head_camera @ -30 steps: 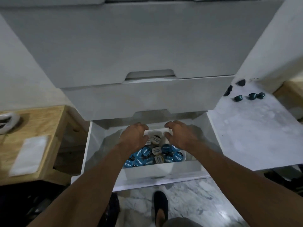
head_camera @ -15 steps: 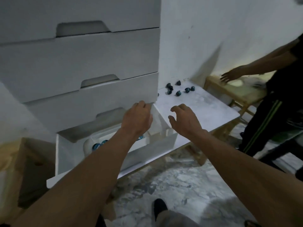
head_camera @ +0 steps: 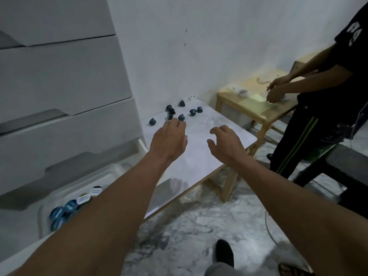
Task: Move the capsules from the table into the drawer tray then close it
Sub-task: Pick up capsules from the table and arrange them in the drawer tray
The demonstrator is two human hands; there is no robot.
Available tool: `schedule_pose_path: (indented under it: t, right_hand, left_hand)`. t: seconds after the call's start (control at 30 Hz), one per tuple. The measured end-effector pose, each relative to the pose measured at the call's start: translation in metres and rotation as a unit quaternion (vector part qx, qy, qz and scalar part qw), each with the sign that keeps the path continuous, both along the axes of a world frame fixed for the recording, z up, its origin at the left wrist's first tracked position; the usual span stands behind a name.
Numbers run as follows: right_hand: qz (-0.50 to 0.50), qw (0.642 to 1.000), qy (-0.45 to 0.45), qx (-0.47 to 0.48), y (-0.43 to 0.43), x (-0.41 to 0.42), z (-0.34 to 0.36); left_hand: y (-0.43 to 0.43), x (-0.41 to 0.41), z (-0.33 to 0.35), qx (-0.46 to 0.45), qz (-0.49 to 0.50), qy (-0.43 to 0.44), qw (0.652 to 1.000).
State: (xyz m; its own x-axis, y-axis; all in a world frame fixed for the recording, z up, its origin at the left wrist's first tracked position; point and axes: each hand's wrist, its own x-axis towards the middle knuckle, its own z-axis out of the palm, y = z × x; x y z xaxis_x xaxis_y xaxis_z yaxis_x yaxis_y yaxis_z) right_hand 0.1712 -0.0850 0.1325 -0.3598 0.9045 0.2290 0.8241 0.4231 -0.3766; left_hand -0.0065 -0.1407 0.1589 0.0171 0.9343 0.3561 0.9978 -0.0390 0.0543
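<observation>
Several dark blue capsules (head_camera: 180, 117) lie scattered at the far end of the white marble table (head_camera: 201, 148), near the wall. My left hand (head_camera: 168, 139) reaches over the table, its fingertips just short of the nearest capsules, holding nothing. My right hand (head_camera: 225, 143) hovers to the right over bare tabletop, fingers loosely curled and empty. At lower left the bottom drawer (head_camera: 127, 154) stands pulled out, with a clear tray (head_camera: 111, 171) inside holding several blue-lidded capsules (head_camera: 67, 208); my left forearm covers part of it.
The white drawer unit (head_camera: 59, 76) fills the left side. A person in dark clothes (head_camera: 326, 108) stands at the right, hands over a wooden side table (head_camera: 256, 96). Marble floor and my shoe (head_camera: 224, 253) lie below.
Both hands have left the tray in the drawer and swung right, out over the table toward the loose capsules. The view has turned right with them.
</observation>
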Motion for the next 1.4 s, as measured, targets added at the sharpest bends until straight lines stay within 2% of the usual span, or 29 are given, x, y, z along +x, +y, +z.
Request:
schedule_pose_path:
  t: [0.5,0.83,1.03,1.4]
  right_hand:
    - [0.1,0.992,-0.027,-0.069,0.217,0.024,-0.028]
    - [0.131,0.984,-0.037,-0.116,0.326,-0.04,-0.055]
    - [0.128,0.973,-0.065,-0.179,0.381,-0.087,-0.085]
    - [0.134,0.949,-0.126,-0.256,0.427,-0.139,-0.129]
  left_hand:
    - [0.18,0.039,-0.046,-0.072,0.152,-0.075,0.983]
    - [0.286,-0.01,-0.08,-0.115,0.207,-0.11,0.965]
    - [0.343,-0.042,-0.114,-0.163,0.226,-0.136,0.951]
    - [0.389,-0.071,-0.162,-0.227,0.211,-0.12,0.943]
